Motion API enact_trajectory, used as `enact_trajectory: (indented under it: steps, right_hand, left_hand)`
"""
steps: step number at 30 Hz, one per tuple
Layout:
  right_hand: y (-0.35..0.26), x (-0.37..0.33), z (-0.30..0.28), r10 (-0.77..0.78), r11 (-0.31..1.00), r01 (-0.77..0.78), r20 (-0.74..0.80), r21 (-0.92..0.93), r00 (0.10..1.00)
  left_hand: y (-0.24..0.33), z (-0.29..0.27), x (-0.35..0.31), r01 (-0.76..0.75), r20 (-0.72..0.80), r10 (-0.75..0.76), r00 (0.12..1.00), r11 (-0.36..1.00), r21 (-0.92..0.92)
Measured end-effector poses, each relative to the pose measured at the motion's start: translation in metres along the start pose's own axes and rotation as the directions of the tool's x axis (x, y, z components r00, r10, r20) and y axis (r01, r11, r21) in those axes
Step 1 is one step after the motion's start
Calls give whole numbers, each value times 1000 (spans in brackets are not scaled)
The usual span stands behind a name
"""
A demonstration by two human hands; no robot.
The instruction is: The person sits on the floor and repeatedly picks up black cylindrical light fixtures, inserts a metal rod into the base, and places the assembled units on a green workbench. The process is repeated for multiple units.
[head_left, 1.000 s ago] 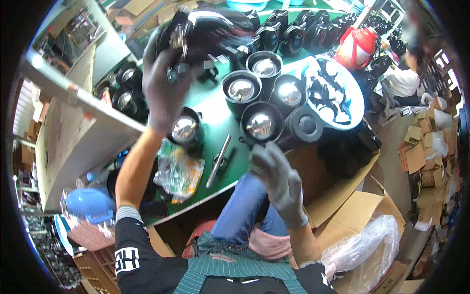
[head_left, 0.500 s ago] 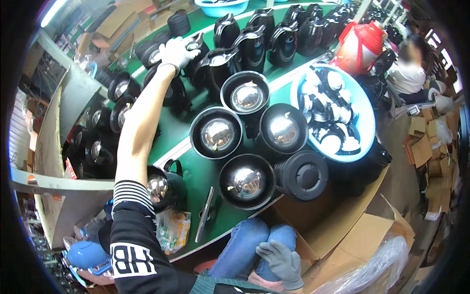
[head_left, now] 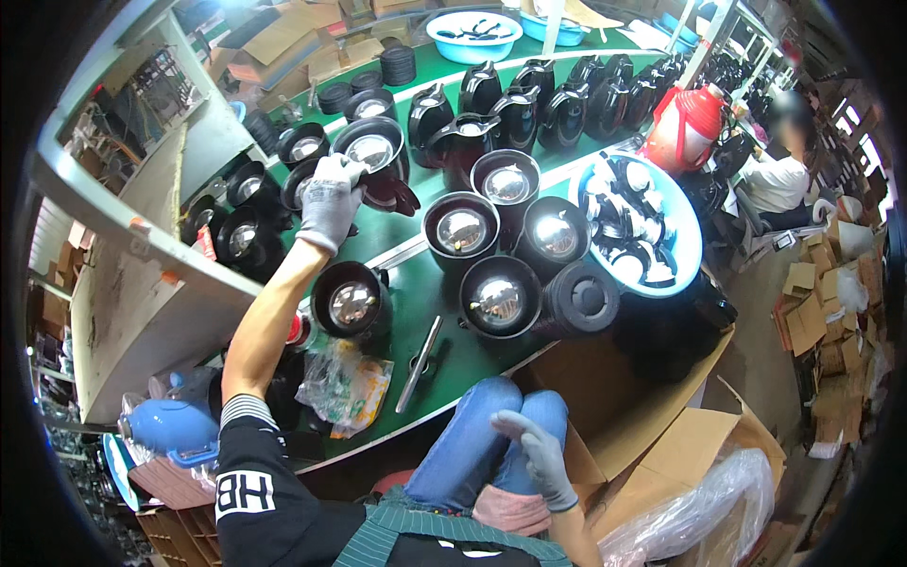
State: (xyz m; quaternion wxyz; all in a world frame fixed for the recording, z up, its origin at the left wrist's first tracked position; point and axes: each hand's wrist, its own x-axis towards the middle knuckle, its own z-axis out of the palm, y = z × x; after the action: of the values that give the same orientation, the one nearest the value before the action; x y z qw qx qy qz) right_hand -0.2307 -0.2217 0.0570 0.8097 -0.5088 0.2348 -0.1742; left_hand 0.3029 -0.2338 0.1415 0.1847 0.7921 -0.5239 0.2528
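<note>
My left hand [head_left: 331, 203], in a light glove, reaches across the green table with its fingers closed on the rim of a black jug body [head_left: 387, 132]. A silver dome shows inside that body, and its handle points down to the right. The fingertips are partly hidden against the rim. Right of it stand several similar open bodies, among them a front one [head_left: 500, 297], beside a body topped by a black ribbed disc [head_left: 581, 298]. Above my lap, my right hand [head_left: 539, 458], in a grey glove, is held with its fingers stretched out and nothing in it.
A light-blue basin [head_left: 694, 231] holds black-and-white parts. Black spouted jugs [head_left: 517, 118] stand in rows behind. A red-and-white jug [head_left: 682, 130], a metal rod [head_left: 419, 365] and a plastic bag [head_left: 342, 386] are about. An open carton [head_left: 652, 444] sits at my right; a person works farther off.
My left hand has come back toward me from the far jugs and now grips a jug body's rim. The view has shifted. My right hand stays over my lap.
</note>
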Motion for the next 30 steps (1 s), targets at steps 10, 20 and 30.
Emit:
enact_trajectory:
  steps: [10, 20, 30]
  right_hand:
    - [-176, 84, 130, -648, -180, 665, 596, -725, 474]
    - [-86, -75, 69, -696, 423, 647, 230, -635, 681]
    - [-67, -83, 66, -480, 523, 675, 475, -520, 737]
  left_hand:
    - [133, -281, -78, -288, 123, 317, 940, 935, -207]
    - [143, -213, -295, 544, 379, -437, 816, 360, -758]
    - [163, -92, -399, 528, 595, 331, 733, 275, -804]
